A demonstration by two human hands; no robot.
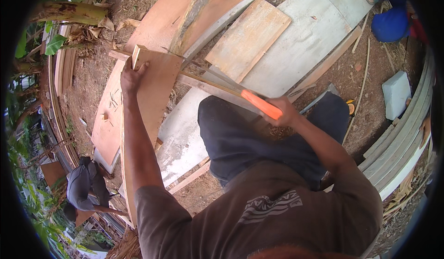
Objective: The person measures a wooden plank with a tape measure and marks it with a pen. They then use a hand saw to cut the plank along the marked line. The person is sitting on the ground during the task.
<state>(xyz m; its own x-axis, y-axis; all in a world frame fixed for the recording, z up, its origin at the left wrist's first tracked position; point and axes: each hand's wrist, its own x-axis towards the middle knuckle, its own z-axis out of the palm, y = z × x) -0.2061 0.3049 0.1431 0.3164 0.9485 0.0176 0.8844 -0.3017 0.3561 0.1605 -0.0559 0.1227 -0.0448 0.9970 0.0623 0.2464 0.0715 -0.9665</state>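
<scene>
My right hand (pixel 283 112) is closed round the orange handle of a hand saw (pixel 262 104). Its narrow blade slants up and left, reaching the edge of a plywood panel (pixel 162 69) with wooden battens along its sides. At the panel's far left corner, my left hand (pixel 132 77) grips the batten end, thumb over the top. A long wooden strip (pixel 210 87) runs from the panel toward my knees, below the blade. Loose nails (pixel 113 102) lie on the plywood sheet beside my left forearm.
A small framed board (pixel 249 37) rests on a long pale panel (pixel 300 37). Stacked planks (pixel 397 152) and a white block (pixel 397 95) lie to the right, near a yellow tape measure (pixel 351 107). One person (pixel 85 185) bends at lower left; another (pixel 391 25) is at upper right.
</scene>
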